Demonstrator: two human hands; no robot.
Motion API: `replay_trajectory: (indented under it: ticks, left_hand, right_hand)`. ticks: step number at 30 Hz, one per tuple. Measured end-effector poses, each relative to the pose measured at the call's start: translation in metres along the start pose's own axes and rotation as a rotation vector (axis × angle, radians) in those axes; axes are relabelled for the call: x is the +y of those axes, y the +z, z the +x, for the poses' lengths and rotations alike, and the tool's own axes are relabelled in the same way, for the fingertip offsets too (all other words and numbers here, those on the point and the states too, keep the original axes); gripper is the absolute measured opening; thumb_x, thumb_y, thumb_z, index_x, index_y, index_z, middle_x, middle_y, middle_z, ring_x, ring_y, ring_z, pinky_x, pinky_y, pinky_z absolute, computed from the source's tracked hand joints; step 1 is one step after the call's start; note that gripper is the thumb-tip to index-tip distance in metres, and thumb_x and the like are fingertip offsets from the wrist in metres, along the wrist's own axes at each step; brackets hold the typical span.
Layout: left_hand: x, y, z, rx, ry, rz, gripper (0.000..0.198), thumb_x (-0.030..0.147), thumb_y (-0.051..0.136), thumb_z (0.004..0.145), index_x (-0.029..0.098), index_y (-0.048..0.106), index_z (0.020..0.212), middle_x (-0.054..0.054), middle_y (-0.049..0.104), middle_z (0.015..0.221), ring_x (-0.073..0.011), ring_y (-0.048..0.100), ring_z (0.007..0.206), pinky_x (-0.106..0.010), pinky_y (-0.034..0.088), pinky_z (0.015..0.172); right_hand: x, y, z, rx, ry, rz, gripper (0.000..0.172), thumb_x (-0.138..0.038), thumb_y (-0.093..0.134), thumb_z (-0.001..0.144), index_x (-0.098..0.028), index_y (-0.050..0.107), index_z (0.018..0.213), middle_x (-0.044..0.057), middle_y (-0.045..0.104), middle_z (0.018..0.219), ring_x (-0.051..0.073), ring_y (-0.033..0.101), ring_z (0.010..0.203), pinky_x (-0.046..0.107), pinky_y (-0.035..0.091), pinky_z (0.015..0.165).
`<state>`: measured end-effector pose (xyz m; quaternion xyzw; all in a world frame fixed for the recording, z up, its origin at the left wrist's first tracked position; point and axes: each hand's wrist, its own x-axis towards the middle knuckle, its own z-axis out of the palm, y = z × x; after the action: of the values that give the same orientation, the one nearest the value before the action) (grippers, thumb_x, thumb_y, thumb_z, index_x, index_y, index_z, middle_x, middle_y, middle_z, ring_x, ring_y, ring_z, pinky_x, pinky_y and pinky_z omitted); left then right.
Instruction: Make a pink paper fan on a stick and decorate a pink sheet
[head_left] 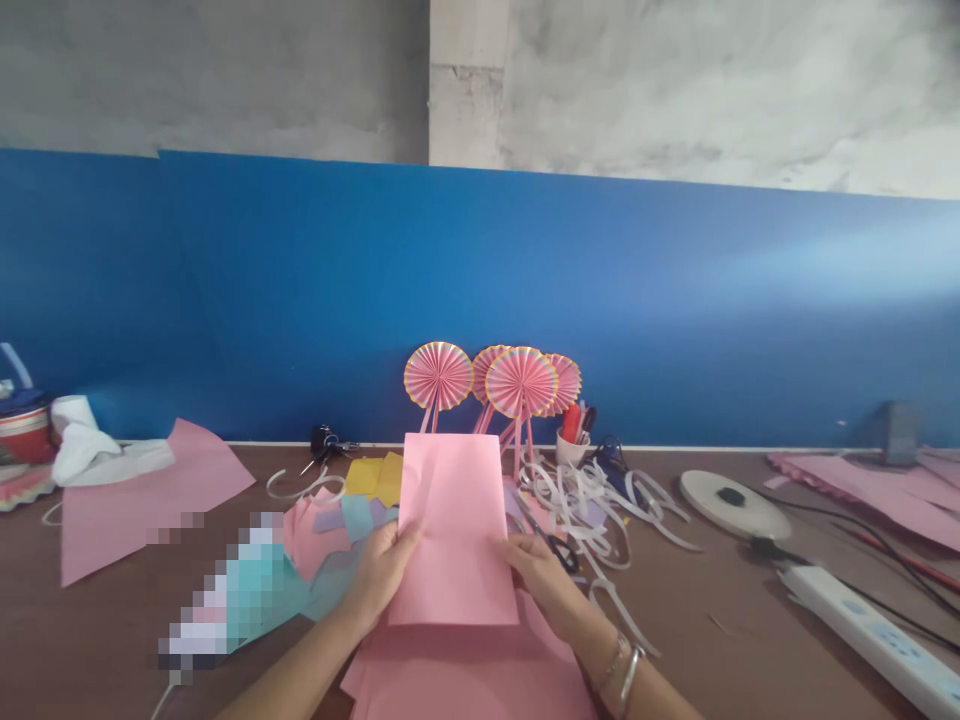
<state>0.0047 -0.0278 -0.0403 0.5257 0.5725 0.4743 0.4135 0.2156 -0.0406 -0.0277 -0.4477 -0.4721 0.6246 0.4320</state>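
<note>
- Left hand (381, 572): gripping a pink sheet (454, 535) by its left edge, thumb on the near face.
- Right hand (541, 575): gripping the same sheet's right edge; bracelets at that wrist.
- Sheet: held between both hands, above a pink stack (472, 675) on the worktop (660, 640); cannot tell if its lower edge touches the stack.
- Left of sheet: yellow paper (375, 479), pink and blue scraps beside it.
- Right of sheet: scissors (564, 554), partly hidden, near a tangle of white strips (574, 495).
- Beyond: pleated pink fans (439, 376) before a blue panel (315, 260).
- Far right: power strip (874, 635), black cables.
</note>
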Motion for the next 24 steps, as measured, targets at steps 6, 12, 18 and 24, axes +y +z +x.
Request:
replay_trajectory:
  ticks: [6, 12, 18, 24]
  left_hand:
    - [0.002, 0.002, -0.003, -0.035, -0.002, 0.013, 0.053, 0.069, 0.053, 0.066, 0.016, 0.058, 0.060, 0.001, 0.054, 0.051, -0.0163, 0.051, 0.053, -0.024, 0.034, 0.048]
    - [0.002, 0.006, -0.005, -0.108, -0.018, -0.021, 0.053, 0.068, 0.053, 0.067, 0.016, 0.055, 0.058, 0.003, 0.045, 0.048, -0.0120, 0.041, 0.048, -0.023, 0.030, 0.045]
    - [0.011, 0.007, -0.011, -0.169, 0.001, -0.048, 0.052, 0.067, 0.055, 0.066, 0.017, 0.050, 0.054, 0.003, 0.041, 0.048, -0.0098, 0.035, 0.047, -0.022, 0.025, 0.043]
    - [0.018, 0.008, -0.014, -0.170, 0.008, 0.006, 0.053, 0.068, 0.055, 0.064, 0.019, 0.046, 0.049, 0.006, 0.032, 0.045, -0.0087, 0.029, 0.045, -0.024, 0.021, 0.044]
  right_hand:
    - [0.004, -0.003, 0.002, 0.012, 0.018, 0.097, 0.033, -0.047, 0.071, 0.065, -0.015, 0.061, 0.059, 0.002, 0.061, 0.059, 0.013, 0.054, 0.057, 0.025, 0.041, 0.059]
    - [0.006, -0.007, 0.006, 0.082, -0.035, 0.139, 0.031, -0.046, 0.069, 0.067, -0.017, 0.060, 0.061, 0.001, 0.061, 0.061, 0.014, 0.053, 0.059, 0.025, 0.040, 0.059]
    - [0.004, -0.020, 0.015, 0.106, -0.065, 0.136, 0.027, -0.038, 0.072, 0.063, -0.016, 0.058, 0.056, -0.001, 0.055, 0.053, 0.011, 0.047, 0.050, 0.024, 0.034, 0.051]
    - [-0.002, -0.024, 0.013, 0.161, -0.084, 0.034, 0.033, -0.042, 0.070, 0.066, -0.018, 0.053, 0.050, -0.002, 0.051, 0.048, 0.011, 0.044, 0.046, 0.025, 0.032, 0.048]
